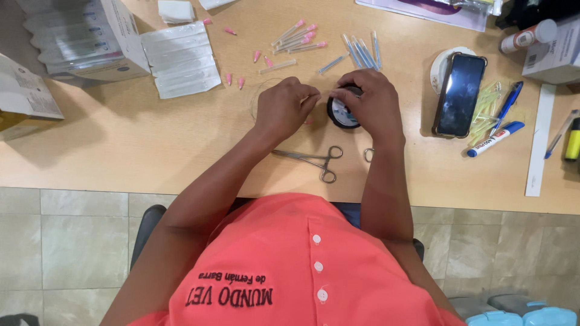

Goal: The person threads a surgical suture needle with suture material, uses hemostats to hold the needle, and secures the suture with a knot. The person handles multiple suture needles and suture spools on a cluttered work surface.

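Note:
My right hand (370,102) is closed around a small round black spool (342,112) that rests on the wooden desk (121,139). My left hand (284,108) is just left of it, fingers pinched together on a thin clear line that runs from the spool; loops of that line lie by the hand. Metal forceps with ring handles (314,160) lie on the desk below my hands, and a second ring handle (368,154) shows beside my right forearm.
Pink-capped needles (299,36) and blue-capped needles (361,51) lie scattered beyond my hands. Sealed white packets (180,58) and an open box (84,39) sit at the far left. A phone (460,93), pens and a marker (495,139) lie at the right.

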